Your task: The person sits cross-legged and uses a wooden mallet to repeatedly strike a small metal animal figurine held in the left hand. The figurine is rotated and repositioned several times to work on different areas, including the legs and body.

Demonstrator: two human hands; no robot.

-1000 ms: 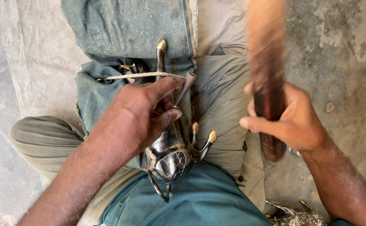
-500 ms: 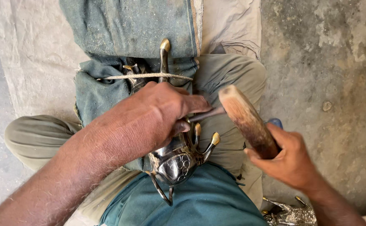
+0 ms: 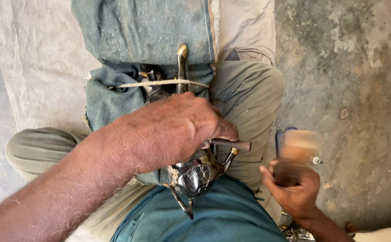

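Note:
My left hand (image 3: 173, 130) grips a thin metal punch (image 3: 231, 144) whose end sticks out to the right of my fingers. Under that hand a shiny embossed metal piece (image 3: 195, 179) with curved brass-tipped prongs rests on my lap, tied down by a cord (image 3: 159, 83) over a teal cloth (image 3: 115, 103). My right hand (image 3: 294, 190) holds a wooden mallet (image 3: 296, 154), blurred by motion, a short way right of the punch and apart from it.
I sit cross-legged in khaki trousers (image 3: 244, 94) on a pale sheet (image 3: 34, 67). Bare concrete floor (image 3: 352, 67) lies to the right. More shiny metal parts (image 3: 298, 233) sit by my right wrist at the bottom edge.
The mallet came down from high on the right toward the punch, then drew back to the right and lower. My left hand stayed on the punch.

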